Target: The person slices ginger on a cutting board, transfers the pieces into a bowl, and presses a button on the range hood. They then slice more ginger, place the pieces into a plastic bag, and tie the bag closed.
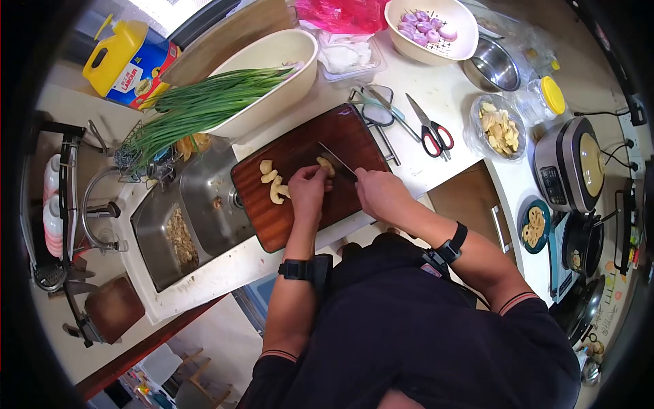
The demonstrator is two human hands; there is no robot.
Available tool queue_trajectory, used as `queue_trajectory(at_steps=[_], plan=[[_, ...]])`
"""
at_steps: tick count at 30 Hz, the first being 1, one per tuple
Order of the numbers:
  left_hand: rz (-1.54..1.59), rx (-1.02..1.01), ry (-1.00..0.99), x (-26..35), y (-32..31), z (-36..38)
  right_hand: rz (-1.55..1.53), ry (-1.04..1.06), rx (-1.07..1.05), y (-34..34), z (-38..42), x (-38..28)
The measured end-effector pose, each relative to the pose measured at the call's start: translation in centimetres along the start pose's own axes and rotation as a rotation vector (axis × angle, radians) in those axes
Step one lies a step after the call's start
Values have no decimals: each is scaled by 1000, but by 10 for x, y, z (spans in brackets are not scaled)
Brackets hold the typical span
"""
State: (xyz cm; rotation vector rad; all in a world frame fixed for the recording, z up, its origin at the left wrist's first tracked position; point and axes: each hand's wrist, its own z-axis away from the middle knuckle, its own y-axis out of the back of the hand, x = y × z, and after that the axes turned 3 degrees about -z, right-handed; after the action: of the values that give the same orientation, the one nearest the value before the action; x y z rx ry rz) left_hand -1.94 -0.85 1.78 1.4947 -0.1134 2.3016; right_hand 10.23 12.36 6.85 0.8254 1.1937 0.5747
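A dark wooden cutting board [272, 225] lies partly over the sink's right edge. On it, my left hand [308, 191] has its fingers bent together at a pale piece of ginger [326, 165], seemingly holding it down. My right hand [383, 194] is closed around the handle of a knife [336, 156], whose thin blade points away to the upper left, alongside that piece. Several loose pale ginger pieces [278, 189] rest left of my left hand. My fingers cover part of the held piece, and the knife's handle is hidden in my fist.
Left is a steel sink [221, 183] with scraps. Behind the board stand a white basin [300, 58] with green onions [204, 99] and a colander [456, 54] of shallots. To the right are red-handled scissors [436, 136], a bowl of ginger [499, 129] and a cooker [565, 163].
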Motion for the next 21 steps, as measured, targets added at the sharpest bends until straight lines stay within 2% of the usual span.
queue_trajectory(at_steps=[5,13,21], plan=[[65,70,-13,2,-3,4,-38,72,67,-14,-3,5],[187,11,6,-4,1,2,3,72,61,-14,-1,-1],[94,-2,33,0,7,-3,6,72,80,-23,-1,2]])
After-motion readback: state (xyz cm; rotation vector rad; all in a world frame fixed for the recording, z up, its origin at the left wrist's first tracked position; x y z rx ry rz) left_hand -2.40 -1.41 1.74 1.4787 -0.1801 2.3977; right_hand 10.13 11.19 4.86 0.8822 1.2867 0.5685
